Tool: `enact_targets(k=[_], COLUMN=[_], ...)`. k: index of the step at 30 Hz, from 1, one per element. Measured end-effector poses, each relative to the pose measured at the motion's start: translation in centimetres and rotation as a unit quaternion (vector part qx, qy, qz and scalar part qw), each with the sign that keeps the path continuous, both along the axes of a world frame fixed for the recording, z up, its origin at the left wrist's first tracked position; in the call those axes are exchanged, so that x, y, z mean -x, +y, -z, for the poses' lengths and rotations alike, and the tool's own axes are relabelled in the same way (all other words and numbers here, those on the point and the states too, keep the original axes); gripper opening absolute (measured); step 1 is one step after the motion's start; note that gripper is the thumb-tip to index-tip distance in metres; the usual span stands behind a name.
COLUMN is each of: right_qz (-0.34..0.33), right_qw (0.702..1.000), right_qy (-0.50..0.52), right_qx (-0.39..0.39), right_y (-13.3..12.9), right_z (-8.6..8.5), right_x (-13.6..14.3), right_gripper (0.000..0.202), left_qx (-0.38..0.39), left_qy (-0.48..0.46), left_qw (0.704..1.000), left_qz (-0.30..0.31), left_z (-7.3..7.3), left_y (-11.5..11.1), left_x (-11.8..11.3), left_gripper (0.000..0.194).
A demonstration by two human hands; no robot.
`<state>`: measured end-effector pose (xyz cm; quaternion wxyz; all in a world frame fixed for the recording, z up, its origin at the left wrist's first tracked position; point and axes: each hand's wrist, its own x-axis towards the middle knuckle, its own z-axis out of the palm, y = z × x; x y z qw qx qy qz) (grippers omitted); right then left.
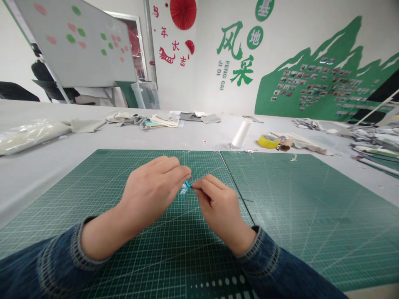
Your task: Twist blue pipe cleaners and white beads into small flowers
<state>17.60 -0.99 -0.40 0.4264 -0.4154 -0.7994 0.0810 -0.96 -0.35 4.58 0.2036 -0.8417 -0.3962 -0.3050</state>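
My left hand [154,187] is closed, its thumb and fingers pinched at a small bright-blue and clear, shiny piece [185,188]. I cannot make out what kind of piece it is. Facing it, my right hand [218,203] pinches a thin dark strand at the piece's right side, fingertips almost touching those of the left. A thin dark end [246,200] sticks out beyond the right hand, over the seam between two green cutting mats [124,166]. Both hands are held above the left mat.
Behind the mats stand a white roll [241,133] and a yellow tape roll [268,141], with a cardboard tube [286,145] beside it. Fabric scraps [162,120] lie along the back. A plastic-wrapped bundle [34,135] is at left, and a cloth pile [377,137] at right.
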Motion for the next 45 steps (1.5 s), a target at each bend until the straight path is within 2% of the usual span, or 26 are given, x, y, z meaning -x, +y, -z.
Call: enact_targets(k=[6, 10, 12, 14, 18, 22, 27, 29, 31, 33, 34, 36, 39, 41, 43, 45], right_qz=[-0.055, -0.102, -0.123, -0.135, -0.119, -0.086, -0.038, -0.026, -0.027, -0.03, -0.029, -0.022, -0.008, 0.002, 0.015, 0.03], right_qw=[0.998, 0.995, 0.992, 0.988, 0.983, 0.98, 0.971, 0.953, 0.913, 0.864, 0.843, 0.819, 0.813, 0.815, 0.82, 0.835], right_qy=[-0.017, 0.003, 0.032, 0.07, 0.135, 0.178, 0.234, 0.288, 0.368, 0.446, 0.474, 0.507, 0.511, 0.508, 0.5, 0.479], right_qx=[-0.002, -0.004, -0.007, -0.015, -0.035, -0.036, 0.019, 0.087, 0.172, 0.234, 0.252, 0.268, 0.278, 0.28, 0.277, 0.27], right_y=[-0.1, -0.3, -0.4, -0.4, -0.3, -0.4, -0.1, 0.3, 0.9, 1.3, 1.5, 1.8, 2.0, 2.1, 2.3, 2.4], right_z=[-0.1, -0.2, -0.3, -0.4, -0.5, -0.8, -0.9, -0.7, -0.4, -0.2, -0.1, 0.0, -0.1, 0.0, 0.0, 0.2], right_x=[0.0, 0.1, 0.1, 0.1, 0.2, 0.1, 0.1, 0.1, 0.1, 0.2, 0.2, 0.2, 0.0, -0.1, -0.3, -0.5], right_gripper=[0.024, 0.023, 0.021, 0.02, 0.019, 0.018, 0.015, 0.012, 0.007, 0.002, 0.003, 0.007, 0.008, 0.009, 0.009, 0.009], left_qx=[0.128, 0.28, 0.382, 0.482, 0.601, 0.677, 0.719, 0.73, 0.729, 0.714, 0.697, 0.643, 0.514, 0.424, 0.354, 0.303], left_qy=[-0.042, -0.094, -0.137, -0.186, -0.278, -0.352, -0.41, -0.43, -0.452, -0.468, -0.47, -0.453, -0.374, -0.305, -0.241, -0.187], left_qw=[0.991, 0.955, 0.913, 0.855, 0.743, 0.636, 0.539, 0.504, 0.483, 0.494, 0.518, 0.602, 0.763, 0.845, 0.897, 0.929], left_qz=[0.009, 0.016, 0.023, 0.049, 0.101, 0.113, 0.156, 0.171, 0.176, 0.167, 0.157, 0.134, 0.115, 0.114, 0.111, 0.106], left_z=[-0.6, -0.7, -0.5, -0.2, 1.1, 2.9, 4.3, 4.6, 4.7, 4.8, 4.7, 4.6, 4.3, 4.2, 4.0, 3.7], left_y=[1.2, 2.6, 3.4, 4.0, 4.5, 4.1, 3.5, 3.3, 3.1, 2.7, 2.5, 1.9, 1.0, 0.4, -0.1, -0.5], left_x=[0.6, 1.3, 1.7, 2.1, 2.0, 1.0, 0.1, -0.2, -0.5, -1.0, -1.4, -2.0, -2.8, -2.9, -2.8, -2.6], left_gripper=[0.019, 0.014, 0.014, 0.016, 0.014, 0.013, 0.018, 0.022, 0.025, 0.025, 0.024, 0.022, 0.014, 0.013, 0.016, 0.017])
